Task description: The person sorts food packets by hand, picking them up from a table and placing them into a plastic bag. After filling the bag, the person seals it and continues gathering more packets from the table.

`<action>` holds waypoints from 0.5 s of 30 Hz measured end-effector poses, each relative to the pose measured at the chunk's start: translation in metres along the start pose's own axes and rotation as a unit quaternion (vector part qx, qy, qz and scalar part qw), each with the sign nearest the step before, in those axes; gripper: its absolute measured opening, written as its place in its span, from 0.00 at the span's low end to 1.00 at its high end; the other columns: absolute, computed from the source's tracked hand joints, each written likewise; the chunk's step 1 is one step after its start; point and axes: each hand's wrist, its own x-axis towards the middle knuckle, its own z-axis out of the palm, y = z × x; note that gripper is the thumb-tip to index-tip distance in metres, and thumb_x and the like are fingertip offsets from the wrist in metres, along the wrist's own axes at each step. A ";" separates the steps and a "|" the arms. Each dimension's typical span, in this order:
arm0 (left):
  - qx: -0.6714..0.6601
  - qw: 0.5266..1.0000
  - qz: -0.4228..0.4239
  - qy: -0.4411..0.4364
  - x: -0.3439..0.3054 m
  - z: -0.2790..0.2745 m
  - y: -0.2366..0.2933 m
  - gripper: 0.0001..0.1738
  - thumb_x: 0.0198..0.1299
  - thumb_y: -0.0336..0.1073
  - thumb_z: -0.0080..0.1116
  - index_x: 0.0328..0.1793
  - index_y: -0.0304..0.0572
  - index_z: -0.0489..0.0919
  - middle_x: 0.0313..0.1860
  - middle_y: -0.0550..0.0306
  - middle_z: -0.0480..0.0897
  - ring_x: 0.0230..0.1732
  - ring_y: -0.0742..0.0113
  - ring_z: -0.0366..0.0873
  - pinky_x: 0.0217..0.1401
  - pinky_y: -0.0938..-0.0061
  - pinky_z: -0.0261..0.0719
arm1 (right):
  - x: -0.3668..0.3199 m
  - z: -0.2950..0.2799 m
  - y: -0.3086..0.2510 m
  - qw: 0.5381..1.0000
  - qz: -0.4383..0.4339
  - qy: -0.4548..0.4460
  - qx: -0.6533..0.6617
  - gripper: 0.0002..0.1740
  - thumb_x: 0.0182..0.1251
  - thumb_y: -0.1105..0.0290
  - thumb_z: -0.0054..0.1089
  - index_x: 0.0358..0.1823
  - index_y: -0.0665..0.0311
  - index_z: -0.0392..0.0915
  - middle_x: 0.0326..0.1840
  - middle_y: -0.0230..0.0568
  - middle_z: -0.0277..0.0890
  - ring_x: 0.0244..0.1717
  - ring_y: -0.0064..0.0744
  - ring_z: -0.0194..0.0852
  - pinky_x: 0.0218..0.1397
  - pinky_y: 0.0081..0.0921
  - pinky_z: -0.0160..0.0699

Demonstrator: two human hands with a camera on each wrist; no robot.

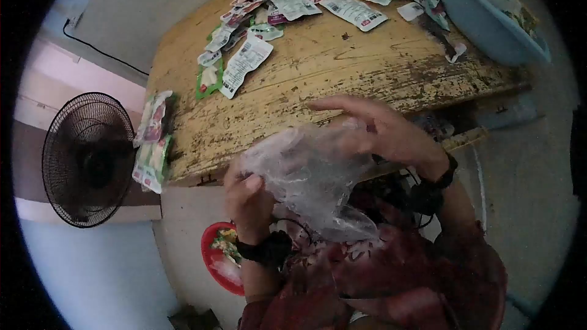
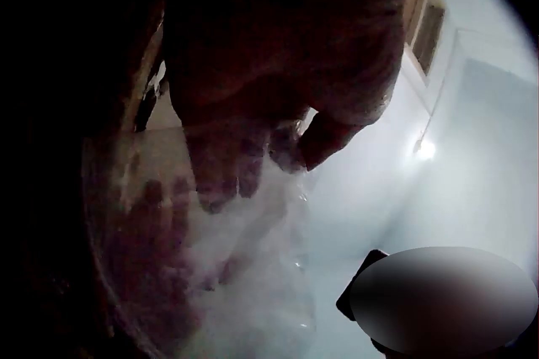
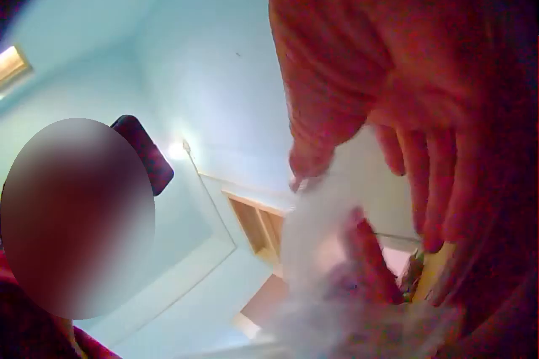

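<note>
A crumpled clear plastic bag (image 1: 318, 189) hangs between the hands, in front of the body and close to the table's near edge. My left hand (image 1: 249, 201) holds its left side; in the left wrist view the thumb and fingers (image 2: 221, 165) pinch the film near its top edge. My right hand (image 1: 394, 137) is at the bag's right side, index finger stretched out toward the table. In the right wrist view its fingers (image 3: 442, 182) are long and straight, with the hazy bag (image 3: 316, 233) near the thumb.
The worn yellow table (image 1: 293, 79) bears several sealed food packets (image 1: 247, 64) and a blue basin (image 1: 489, 18) holding packets. More packets (image 1: 153, 146) lie on its left edge. A black fan (image 1: 88, 159) stands left; a red basin (image 1: 211, 256) is low beside the left forearm.
</note>
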 end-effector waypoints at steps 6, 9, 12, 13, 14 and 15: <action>0.217 0.966 -0.061 0.131 0.018 -0.007 0.000 0.16 0.67 0.31 0.59 0.59 0.37 0.74 0.33 0.66 0.77 0.34 0.82 0.75 0.36 0.82 0.74 | 0.017 -0.007 -0.016 0.983 0.033 0.180 0.008 0.18 0.72 0.66 0.63 0.59 0.66 0.78 0.40 0.36 0.85 0.39 0.19 0.81 0.43 0.20 0.81; 0.246 0.960 -0.081 0.104 0.023 -0.005 0.000 0.28 0.65 0.24 0.59 0.72 0.37 0.69 0.40 0.58 0.83 0.35 0.79 0.79 0.36 0.82 0.77 | 0.031 -0.014 -0.014 0.968 -0.025 0.244 -0.059 0.16 0.73 0.65 0.62 0.57 0.66 0.79 0.39 0.35 0.85 0.40 0.21 0.82 0.45 0.21 0.82; 0.246 0.966 -0.053 0.066 0.023 0.006 0.000 0.37 0.65 0.22 0.56 0.81 0.39 0.61 0.51 0.47 0.85 0.40 0.74 0.82 0.41 0.79 0.81 | 0.045 -0.020 -0.004 0.955 -0.076 0.277 -0.068 0.17 0.74 0.66 0.61 0.59 0.66 0.77 0.42 0.35 0.84 0.42 0.21 0.82 0.47 0.20 0.80; 0.238 0.969 -0.033 0.055 0.022 0.008 0.001 0.39 0.65 0.22 0.55 0.83 0.40 0.58 0.55 0.43 0.85 0.42 0.72 0.84 0.43 0.78 0.83 | 0.051 -0.017 -0.001 0.947 -0.108 0.296 -0.068 0.17 0.75 0.67 0.59 0.60 0.67 0.77 0.44 0.36 0.84 0.43 0.20 0.81 0.47 0.19 0.78; 0.203 0.976 -0.022 0.080 0.024 0.004 -0.001 0.38 0.66 0.22 0.54 0.83 0.39 0.58 0.58 0.41 0.83 0.46 0.69 0.83 0.48 0.76 0.83 | 0.055 -0.016 0.002 0.937 -0.140 0.311 -0.069 0.16 0.76 0.69 0.58 0.61 0.67 0.76 0.46 0.36 0.84 0.43 0.20 0.80 0.46 0.18 0.76; 0.168 0.980 -0.009 0.107 0.028 -0.004 -0.004 0.38 0.67 0.22 0.53 0.83 0.38 0.58 0.62 0.39 0.81 0.51 0.67 0.83 0.52 0.74 0.82 | 0.056 -0.016 0.003 0.929 -0.138 0.330 -0.100 0.17 0.76 0.66 0.59 0.61 0.66 0.76 0.45 0.37 0.84 0.45 0.22 0.81 0.49 0.21 0.77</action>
